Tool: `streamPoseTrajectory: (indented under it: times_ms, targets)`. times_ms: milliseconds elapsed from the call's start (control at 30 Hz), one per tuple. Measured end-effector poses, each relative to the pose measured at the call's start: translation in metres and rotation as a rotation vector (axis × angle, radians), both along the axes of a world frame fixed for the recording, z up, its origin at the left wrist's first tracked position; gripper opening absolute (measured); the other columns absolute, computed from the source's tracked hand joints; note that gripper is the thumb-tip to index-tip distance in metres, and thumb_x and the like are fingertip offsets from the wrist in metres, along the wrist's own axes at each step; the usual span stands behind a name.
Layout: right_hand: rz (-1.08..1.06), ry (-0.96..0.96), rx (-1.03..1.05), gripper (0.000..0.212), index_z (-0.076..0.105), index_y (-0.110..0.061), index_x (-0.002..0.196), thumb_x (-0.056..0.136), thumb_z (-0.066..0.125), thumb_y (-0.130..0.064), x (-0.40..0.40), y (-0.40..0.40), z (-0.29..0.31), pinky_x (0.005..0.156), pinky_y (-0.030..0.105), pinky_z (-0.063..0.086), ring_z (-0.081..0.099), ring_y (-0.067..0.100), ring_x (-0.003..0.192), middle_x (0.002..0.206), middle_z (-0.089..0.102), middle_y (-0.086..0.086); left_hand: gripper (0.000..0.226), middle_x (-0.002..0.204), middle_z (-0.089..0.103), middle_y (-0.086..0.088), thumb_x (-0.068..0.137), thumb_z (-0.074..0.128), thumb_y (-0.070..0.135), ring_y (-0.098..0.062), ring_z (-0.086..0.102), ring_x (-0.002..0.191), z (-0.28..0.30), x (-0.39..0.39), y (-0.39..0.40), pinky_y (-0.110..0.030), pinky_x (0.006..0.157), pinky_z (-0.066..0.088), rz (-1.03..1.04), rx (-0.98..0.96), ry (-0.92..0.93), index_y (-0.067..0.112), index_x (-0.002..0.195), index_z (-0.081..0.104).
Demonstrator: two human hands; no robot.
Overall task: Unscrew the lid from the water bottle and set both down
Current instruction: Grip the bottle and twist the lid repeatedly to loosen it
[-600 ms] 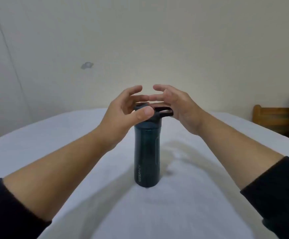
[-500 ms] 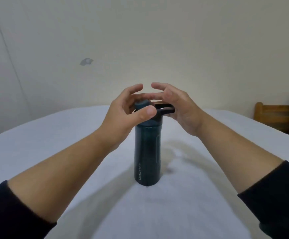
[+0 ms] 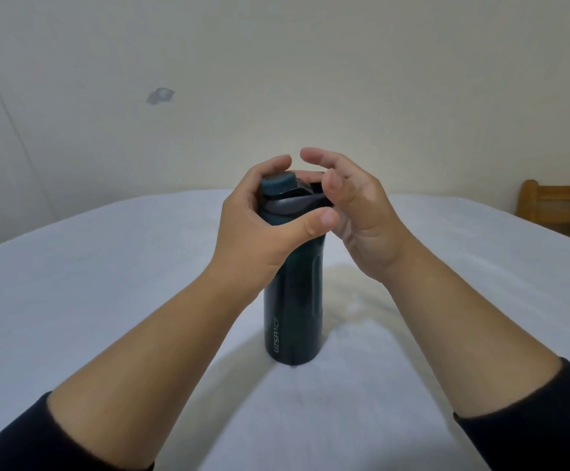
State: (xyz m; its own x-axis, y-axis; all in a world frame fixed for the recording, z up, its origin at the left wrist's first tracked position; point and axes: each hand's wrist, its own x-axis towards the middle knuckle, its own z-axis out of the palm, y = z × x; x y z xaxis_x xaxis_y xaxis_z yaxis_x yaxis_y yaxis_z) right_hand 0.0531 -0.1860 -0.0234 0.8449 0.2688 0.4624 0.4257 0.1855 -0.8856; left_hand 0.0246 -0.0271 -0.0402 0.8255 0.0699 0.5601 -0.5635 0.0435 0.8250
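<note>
Head view: white sheet [image 3: 107, 300] covers the surface, smooth w/ soft creases, filling the lower half of the pic; whether it's a bed or a counter underneath, can't tell. Behind it a plain cream wall [image 3: 378, 79] w/ 1 small grey scuff [image 3: 160, 96] upper left and a thin seam running down the far left. At the right edge, a wooden chair back [image 3: 558, 205] pokes up past the sheet.

Water bottle [image 3: 293, 311], dark teal, stands upright on the sheet about centre frame, pale lettering running up its lower left side. Lid [image 3: 288, 195] sits on top of it, w/ a teal spout cap and a dark carry loop pointing right.

Left hand [image 3: 260, 226] comes in from lower left, forearm bare, black sleeve [image 3: 22, 443] pushed up. It's wrapped round the bottle's neck & lid: thumb across the front just under the lid, fingers curled behind the top. Clamped on.

Right hand [image 3: 355, 205] comes from lower right, also black-sleeved. It's loosely curled at the lid's right side, thumb near the carry loop, index finger arched above the top w/ a gap to the left fingertips. Not closed on anything; contact w/ the loop can't be told.
</note>
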Motion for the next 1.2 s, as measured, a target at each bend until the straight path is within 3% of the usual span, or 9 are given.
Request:
streamPoseTrajectory:
  times_ms: [133, 233, 400, 467, 633, 800, 933, 1033, 1200]
  targets:
    - [0.037, 0.043, 0.013, 0.122, 0.064, -0.014, 0.144, 0.047, 0.098, -0.080, 0.003, 0.001, -0.011, 0.096, 0.032, 0.062, 0.081, 0.019, 0.115, 0.120, 0.084, 0.000, 0.041, 0.108, 0.085, 0.007, 0.067, 0.096, 0.037, -0.015, 0.082, 0.104, -0.005, 0.000, 0.001, -0.026, 0.087, 0.064, -0.030, 0.015, 0.004, 0.042, 0.105, 0.081]
    - [0.085, 0.054, 0.021, 0.131, 0.061, -0.003, 0.150, 0.051, 0.096, -0.080, 0.004, 0.005, -0.018, 0.103, 0.040, 0.062, 0.077, 0.026, 0.124, 0.129, 0.080, 0.008, 0.033, 0.105, 0.086, 0.006, 0.074, 0.094, 0.030, -0.015, 0.082, 0.102, -0.005, 0.000, 0.005, -0.024, 0.086, 0.063, -0.069, 0.048, -0.006, 0.037, 0.105, 0.084]
    - [0.207, 0.026, 0.004, 0.134, 0.062, 0.006, 0.145, 0.054, 0.088, -0.089, 0.006, 0.006, -0.034, 0.120, 0.062, 0.053, 0.065, 0.050, 0.143, 0.144, 0.068, 0.038, 0.036, 0.106, 0.086, 0.002, 0.077, 0.095, 0.026, -0.019, 0.082, 0.102, -0.008, -0.001, 0.008, -0.028, 0.087, 0.064, -0.031, 0.078, 0.013, 0.023, 0.111, 0.083]
    - [0.240, 0.036, -0.005, 0.128, 0.064, -0.001, 0.141, 0.050, 0.094, -0.085, 0.007, 0.008, -0.040, 0.121, 0.059, 0.053, 0.062, 0.050, 0.145, 0.141, 0.071, 0.032, 0.035, 0.099, 0.085, 0.005, 0.072, 0.094, 0.031, -0.015, 0.082, 0.096, -0.009, -0.003, 0.006, -0.026, 0.085, 0.063, 0.009, 0.083, 0.030, 0.024, 0.105, 0.083]
    - [0.219, 0.011, -0.168, 0.096, 0.060, 0.001, 0.146, 0.062, 0.101, -0.020, 0.010, 0.013, -0.049, 0.109, 0.049, 0.060, 0.073, 0.043, 0.132, 0.127, 0.079, 0.017, 0.038, 0.093, 0.084, 0.005, 0.064, 0.091, 0.043, -0.016, 0.081, 0.092, -0.008, -0.005, 0.002, -0.032, 0.085, 0.067, 0.084, 0.087, 0.051, 0.026, 0.097, 0.083]
    - [0.159, -0.036, -0.200, 0.054, 0.076, -0.006, 0.123, 0.071, 0.086, 0.000, 0.009, 0.017, -0.053, 0.107, 0.064, 0.062, 0.077, 0.050, 0.119, 0.118, 0.079, 0.030, 0.049, 0.093, 0.083, 0.006, 0.059, 0.095, 0.042, -0.010, 0.081, 0.089, -0.007, -0.005, -0.003, -0.027, 0.081, 0.064, 0.110, 0.077, 0.118, 0.025, 0.102, 0.081]
    - [0.143, -0.032, -0.157, 0.042, 0.082, -0.015, 0.106, 0.066, 0.083, -0.002, 0.010, 0.023, -0.058, 0.102, 0.063, 0.062, 0.078, 0.050, 0.110, 0.103, 0.081, 0.022, 0.071, 0.106, 0.083, 0.001, 0.053, 0.095, 0.047, -0.014, 0.081, 0.097, -0.008, -0.006, -0.004, -0.032, 0.089, 0.066, 0.131, 0.051, 0.082, 0.023, 0.117, 0.074]
    - [0.165, -0.014, -0.108, 0.050, 0.084, -0.024, 0.112, 0.066, 0.083, -0.006, 0.008, 0.025, -0.058, 0.102, 0.053, 0.066, 0.080, 0.039, 0.117, 0.113, 0.084, 0.015, 0.082, 0.108, 0.082, -0.002, 0.048, 0.096, 0.046, -0.018, 0.082, 0.099, -0.012, -0.006, -0.007, -0.038, 0.090, 0.066, 0.124, 0.006, 0.081, 0.019, 0.120, 0.068]
    - [0.179, -0.011, -0.077, 0.053, 0.086, -0.034, 0.110, 0.064, 0.082, -0.009, 0.005, 0.027, -0.057, 0.098, 0.045, 0.068, 0.082, 0.030, 0.115, 0.115, 0.085, 0.012, 0.075, 0.096, 0.082, 0.008, 0.051, 0.095, 0.048, -0.010, 0.081, 0.089, -0.016, -0.005, -0.011, -0.025, 0.078, 0.064, 0.139, -0.024, 0.105, 0.021, 0.115, 0.067]
